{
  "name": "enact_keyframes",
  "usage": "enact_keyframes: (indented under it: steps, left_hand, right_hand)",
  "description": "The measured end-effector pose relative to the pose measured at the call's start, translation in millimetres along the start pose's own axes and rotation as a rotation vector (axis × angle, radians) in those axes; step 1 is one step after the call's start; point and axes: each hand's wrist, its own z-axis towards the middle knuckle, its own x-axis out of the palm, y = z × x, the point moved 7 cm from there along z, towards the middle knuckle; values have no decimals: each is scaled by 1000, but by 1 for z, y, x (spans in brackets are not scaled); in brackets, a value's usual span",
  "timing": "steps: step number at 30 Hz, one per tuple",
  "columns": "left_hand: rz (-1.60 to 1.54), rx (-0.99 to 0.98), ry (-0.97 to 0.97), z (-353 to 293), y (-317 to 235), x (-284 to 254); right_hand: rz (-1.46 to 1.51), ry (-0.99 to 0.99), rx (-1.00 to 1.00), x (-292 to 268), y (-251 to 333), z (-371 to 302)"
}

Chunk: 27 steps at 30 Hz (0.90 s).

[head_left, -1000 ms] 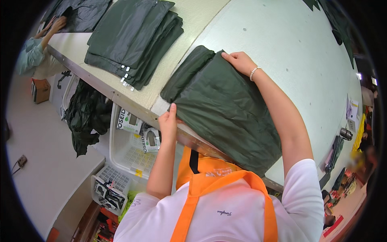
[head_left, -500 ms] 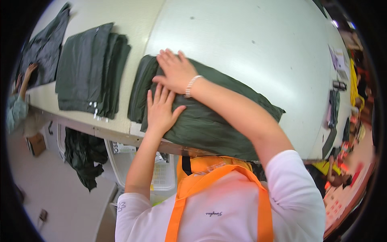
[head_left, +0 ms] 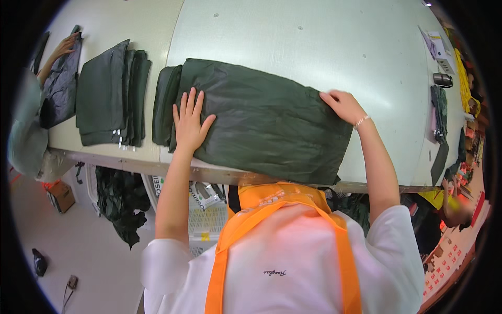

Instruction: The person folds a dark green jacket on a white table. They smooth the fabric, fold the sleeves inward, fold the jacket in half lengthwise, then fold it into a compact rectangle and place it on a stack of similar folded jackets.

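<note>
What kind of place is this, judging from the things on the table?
Probably a garment workshop or packing room. Both hands press flat on a folded dark green garment on a long pale work table, a stack of similar folded garments lies beside it, and another person's hand handles cloth further along.

Item count:
- One folded dark green garment [head_left: 266, 123] lies flat on the surface [head_left: 314, 47].
- One stack of folded dark green garments [head_left: 111, 97] lies to its left; the number in the stack cannot be told.
- Two own hands: left hand [head_left: 189, 123], right hand [head_left: 342, 104].
- One co-worker's hand [head_left: 65, 46].
</note>
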Motion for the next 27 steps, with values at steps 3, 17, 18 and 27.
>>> enact_keyframes:
  steps: [3,17,18,27]
  left_hand:
    - [25,22,-14,-3,0,5]
    - [-175,286,-153,-20,-215,-30]
    - [-146,257,-146,-19,-224,-21]
    - [-354,238,-3,-3,-201,48]
  right_hand:
    - [-227,-75,151,15,-33,-17]
    - [906,-447,248,63,-133,-129]
    - [1177,-294,330,79,-123,-138]
    - [849,-538,-138,40,-78,-160]
